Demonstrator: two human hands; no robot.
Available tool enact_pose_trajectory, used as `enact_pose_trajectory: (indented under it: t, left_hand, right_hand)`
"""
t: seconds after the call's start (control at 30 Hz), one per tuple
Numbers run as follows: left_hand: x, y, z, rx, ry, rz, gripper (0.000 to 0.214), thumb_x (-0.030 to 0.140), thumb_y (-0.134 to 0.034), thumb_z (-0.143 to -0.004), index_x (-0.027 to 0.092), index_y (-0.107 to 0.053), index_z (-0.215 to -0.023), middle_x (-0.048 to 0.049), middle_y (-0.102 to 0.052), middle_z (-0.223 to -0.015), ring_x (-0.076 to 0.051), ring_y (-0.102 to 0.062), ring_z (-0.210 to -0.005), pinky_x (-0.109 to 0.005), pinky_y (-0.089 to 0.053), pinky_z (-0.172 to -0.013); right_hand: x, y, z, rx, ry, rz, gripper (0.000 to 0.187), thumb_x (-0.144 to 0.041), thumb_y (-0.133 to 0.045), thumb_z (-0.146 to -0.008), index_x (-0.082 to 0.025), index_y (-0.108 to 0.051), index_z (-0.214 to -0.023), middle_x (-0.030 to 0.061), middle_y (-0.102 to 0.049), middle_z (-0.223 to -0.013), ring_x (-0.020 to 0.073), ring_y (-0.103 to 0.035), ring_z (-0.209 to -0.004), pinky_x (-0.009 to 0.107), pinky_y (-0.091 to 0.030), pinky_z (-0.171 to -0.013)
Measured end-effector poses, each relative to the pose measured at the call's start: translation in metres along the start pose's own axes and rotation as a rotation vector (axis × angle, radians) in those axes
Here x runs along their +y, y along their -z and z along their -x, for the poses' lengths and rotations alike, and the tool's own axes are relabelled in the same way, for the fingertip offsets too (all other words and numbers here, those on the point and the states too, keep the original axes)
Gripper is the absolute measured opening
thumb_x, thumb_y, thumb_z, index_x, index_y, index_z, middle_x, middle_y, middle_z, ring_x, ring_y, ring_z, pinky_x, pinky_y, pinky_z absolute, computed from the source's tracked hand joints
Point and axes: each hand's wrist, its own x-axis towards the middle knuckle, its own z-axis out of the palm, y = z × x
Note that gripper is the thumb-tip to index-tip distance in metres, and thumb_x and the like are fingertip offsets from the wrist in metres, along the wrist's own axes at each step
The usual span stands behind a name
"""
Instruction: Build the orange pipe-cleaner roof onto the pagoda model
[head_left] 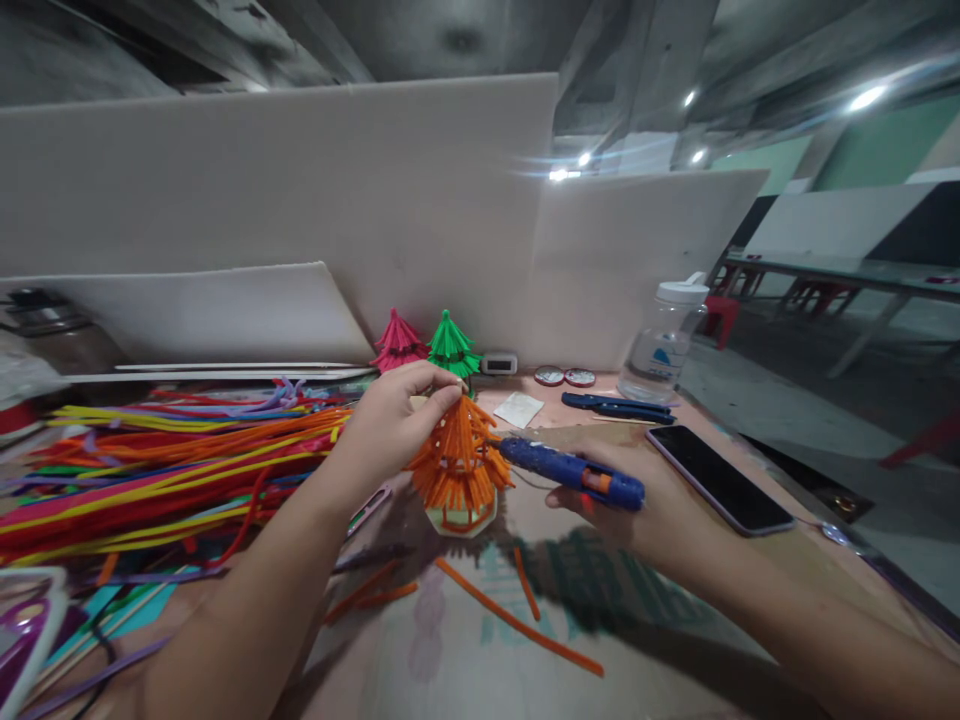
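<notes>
An orange pipe-cleaner tree [466,460] stands upright on a pale, flat-sided base [484,522]. My left hand [416,405] pinches its tip between thumb and fingers. From the right, my right hand [626,500] grips a blue glue gun [555,462], its nozzle at the tree's upper right branches; whether it touches them I cannot tell. Loose orange pipe-cleaner pieces [517,615] lie in front of the tree. Behind it stand a red tree [397,340] and a green tree [451,345] of the same kind.
Bundles of coloured pipe cleaners [187,460] cover the left side. At the right are a phone [718,480], dark blue pliers-like tools [619,407] and a clear bottle [664,345]. A small digital display [499,364] stands before the white board [300,190] at the back.
</notes>
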Motion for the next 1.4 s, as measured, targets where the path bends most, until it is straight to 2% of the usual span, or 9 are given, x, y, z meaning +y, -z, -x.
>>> enact_pose_trajectory:
  t: [0.4, 0.63, 0.9, 1.1, 1.27, 1.4]
  left_hand:
    - [0.0025, 0.0012, 0.0000, -0.006, -0.007, -0.002, 0.021, 0.033, -0.055, -0.090, 0.018, -0.069, -0.083, -0.0046, -0.073, -0.088, -0.020, -0.066, -0.084, -0.032, -0.050, -0.083]
    - [0.0049, 0.0014, 0.0004, -0.013, -0.009, -0.008, 0.021, 0.031, -0.055, -0.090, 0.017, -0.069, -0.083, -0.0051, -0.073, -0.089, -0.020, -0.066, -0.084, -0.032, -0.050, -0.084]
    - [0.0006, 0.0015, -0.0004, -0.013, 0.010, -0.009, 0.021, 0.032, -0.055, -0.090, 0.017, -0.070, -0.086, -0.0046, -0.073, -0.089, -0.020, -0.066, -0.085, -0.030, -0.049, -0.081]
    - [0.0007, 0.0011, 0.0003, -0.022, 0.010, 0.009, 0.021, 0.032, -0.055, -0.090, 0.018, -0.070, -0.085, -0.0044, -0.073, -0.090, -0.020, -0.066, -0.085, -0.031, -0.049, -0.082]
    - [0.0012, 0.0012, 0.0005, -0.019, 0.007, 0.011, 0.021, 0.032, -0.056, -0.090, 0.018, -0.070, -0.085, -0.0046, -0.074, -0.090, -0.020, -0.066, -0.085, -0.032, -0.050, -0.083]
    - [0.0018, 0.0016, 0.0002, -0.013, 0.018, 0.013, 0.020, 0.031, -0.056, -0.089, 0.018, -0.070, -0.084, -0.0048, -0.074, -0.089, -0.020, -0.066, -0.085, -0.031, -0.050, -0.081]
  right_hand:
    - [-0.0016, 0.0006, -0.0001, 0.010, -0.001, -0.015, 0.019, -0.038, -0.066, -0.089, -0.025, -0.069, -0.103, 0.0030, -0.075, -0.086, 0.0191, -0.067, -0.070, 0.028, -0.050, -0.061]
    - [-0.0016, -0.0010, -0.0005, 0.026, 0.013, -0.016, 0.023, -0.037, -0.068, -0.087, -0.026, -0.068, -0.108, 0.0036, -0.076, -0.092, 0.0196, -0.069, -0.074, 0.029, -0.051, -0.064]
    - [-0.0038, 0.0016, -0.0012, 0.003, 0.006, -0.006, 0.019, -0.038, -0.068, -0.088, -0.024, -0.068, -0.101, 0.0031, -0.075, -0.087, 0.0187, -0.068, -0.071, 0.028, -0.050, -0.062]
    - [-0.0034, 0.0005, 0.0003, 0.004, -0.014, -0.083, 0.019, -0.038, -0.067, -0.089, -0.025, -0.069, -0.102, 0.0040, -0.076, -0.091, 0.0204, -0.069, -0.076, 0.030, -0.053, -0.067]
    - [-0.0003, -0.0009, 0.0007, 0.021, 0.014, -0.131, 0.027, -0.039, -0.068, -0.088, -0.026, -0.069, -0.111, 0.0068, -0.075, -0.105, 0.0249, -0.071, -0.093, 0.035, -0.056, -0.077]
    - [-0.0011, -0.0012, -0.0005, 0.042, 0.032, -0.123, 0.031, -0.038, -0.069, -0.087, -0.027, -0.068, -0.116, 0.0073, -0.075, -0.106, 0.0257, -0.071, -0.095, 0.035, -0.057, -0.078]
